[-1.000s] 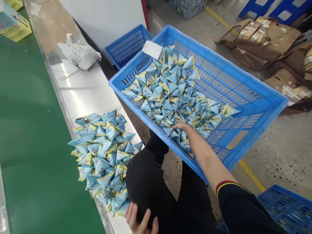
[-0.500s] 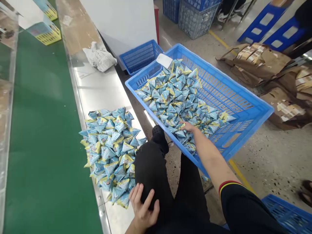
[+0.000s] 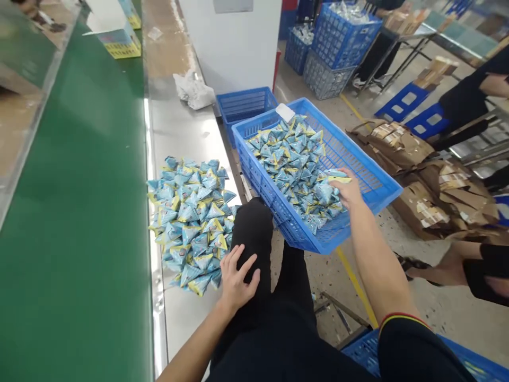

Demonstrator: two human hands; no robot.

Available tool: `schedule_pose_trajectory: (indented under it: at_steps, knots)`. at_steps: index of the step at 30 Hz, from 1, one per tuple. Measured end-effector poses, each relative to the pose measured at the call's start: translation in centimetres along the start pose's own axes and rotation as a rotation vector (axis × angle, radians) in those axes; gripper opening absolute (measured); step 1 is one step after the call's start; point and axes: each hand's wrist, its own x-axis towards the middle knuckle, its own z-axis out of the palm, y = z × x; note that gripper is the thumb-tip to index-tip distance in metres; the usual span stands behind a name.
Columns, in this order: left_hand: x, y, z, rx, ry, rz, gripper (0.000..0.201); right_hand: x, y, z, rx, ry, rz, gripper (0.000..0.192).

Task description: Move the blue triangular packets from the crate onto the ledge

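Observation:
My right hand point(image 3: 347, 190) is closed on a few blue-and-yellow pyramid-shaped packets point(image 3: 333, 178), held over the right part of a blue plastic basket point(image 3: 356, 159). Beneath and beside it lies a heap of the same packets point(image 3: 292, 154) in the basket. My left hand point(image 3: 238, 276) rests on my left thigh with its fingers spread and nothing in it. Just left of that hand, a dense pile of matching packets point(image 3: 194, 220) covers part of the metal ledge point(image 3: 178, 132).
A green conveyor belt point(image 3: 91, 212) runs along the left, with an open carton point(image 3: 119, 42) at its far end. Crumpled cloth point(image 3: 193, 91) lies on the ledge. Brown sacks point(image 3: 421, 196) stand at right, near another person's hand point(image 3: 441, 268). Blue crates point(image 3: 342, 34) are stacked behind.
My right hand has risen from the heap with packets in its fingers. My left hand stays on my thigh. The view has tilted up, and another person's arm has appeared at right.

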Motion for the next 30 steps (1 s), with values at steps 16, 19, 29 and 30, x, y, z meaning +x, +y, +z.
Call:
schedule_pose_trajectory:
  at_steps: [16, 19, 29, 30]
  knots:
    - [3.0, 4.9, -4.2, -0.843, -0.146, -0.279, 0.027, -28.8, -1.9, 6.5, 0.344, -0.115, -0.120, 0.059]
    - [1.9, 0.6, -8.3, -0.566, 0.098, -0.421, 0.033, -28.6, -1.5, 6.3, 0.420, -0.138, -0.034, 0.062]
    - [-2.2, -12.7, -15.8, 0.126, 0.140, -0.550, 0.038, -28.5, -2.0, 6.7, 0.415, -0.138, -0.014, 0.062]
    - [-2.4, -13.2, -15.4, 0.101, 0.032, -0.546, 0.037, -28.6, -2.1, 6.6, 0.412, -0.142, -0.018, 0.061]
